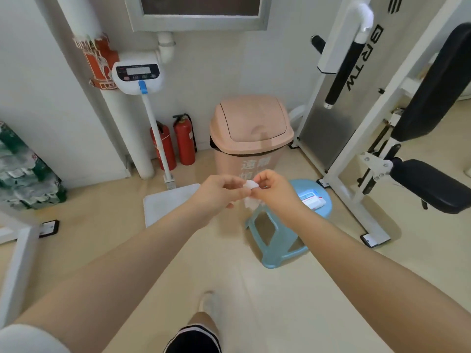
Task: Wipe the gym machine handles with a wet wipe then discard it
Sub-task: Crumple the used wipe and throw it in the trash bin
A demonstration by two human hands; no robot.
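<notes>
A crumpled white wet wipe (pixel 250 193) hangs between my two hands in the middle of the view. My left hand (pixel 219 193) pinches its left side and my right hand (pixel 274 191) pinches its right side, fingers curled. Just beyond them stands a pink swing-lid bin (pixel 251 128) with its lid shut. The white gym machine (pixel 341 138) rises at the right, with a black foam handle (pixel 342 72) hanging from its frame and a second black grip (pixel 318 43) further back.
A light blue plastic stool (pixel 285 240) stands under my right hand with a pack of wipes (pixel 312 198) on its seat. A white standing scale (pixel 165 202), two red fire extinguishers (pixel 184 141) and stacked bottled water (pixel 25 171) line the left. Black padded rollers (pixel 433 184) jut out at right.
</notes>
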